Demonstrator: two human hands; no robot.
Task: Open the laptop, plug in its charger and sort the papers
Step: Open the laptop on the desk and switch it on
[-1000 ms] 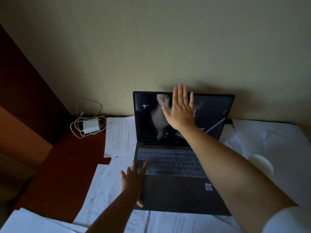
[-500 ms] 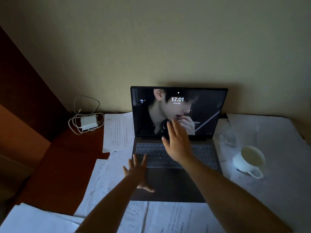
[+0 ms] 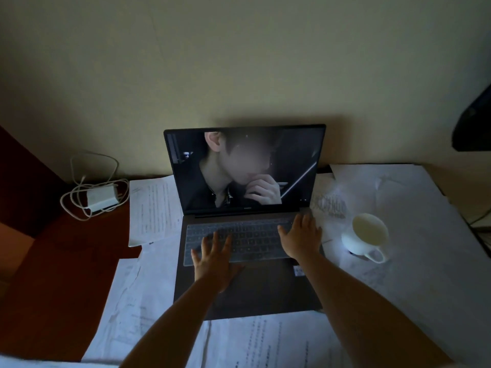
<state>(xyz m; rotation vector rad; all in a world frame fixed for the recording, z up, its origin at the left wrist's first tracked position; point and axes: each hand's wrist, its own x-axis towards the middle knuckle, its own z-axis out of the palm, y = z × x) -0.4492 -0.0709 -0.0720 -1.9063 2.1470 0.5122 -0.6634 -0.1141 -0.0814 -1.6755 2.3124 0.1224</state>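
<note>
**Laptop open, both hands spread over its keyboard**

The laptop [image 3: 245,224] stands open on the desk [image 3: 61,274], its lid upright against the wall [image 3: 239,62] and its screen [image 3: 243,170] lit with a photo. A clear cover lies over the keyboard [image 3: 239,241].

The left hand [image 3: 214,260] rests palm down at the keyboard's lower left corner, fingers straight and fanned wide, thumb reaching out over the palm rest. It holds nothing. The right hand [image 3: 301,239] lies palm down on the keyboard's right end, fingers straight and slightly apart, also holding nothing. Both forearms reach in from the bottom edge of the view.

The charger [image 3: 102,199], a white block with its cable coiled loosely around it, lies on the bare wood at the far left of the desk, well apart from the laptop; its plug end points up toward the wall and joins nothing.

The papers [image 3: 155,208] lie unsorted all round the laptop: 1 printed sheet just left of the screen, several overlapping below and left of the base, more under the forearms, and a large spread at the right. A white mug [image 3: 368,236] stands on those right-hand sheets, handle toward the viewer, near the right hand but not touching it.

A dark object [image 3: 475,120] shows at the right edge, too dim to identify.
</note>
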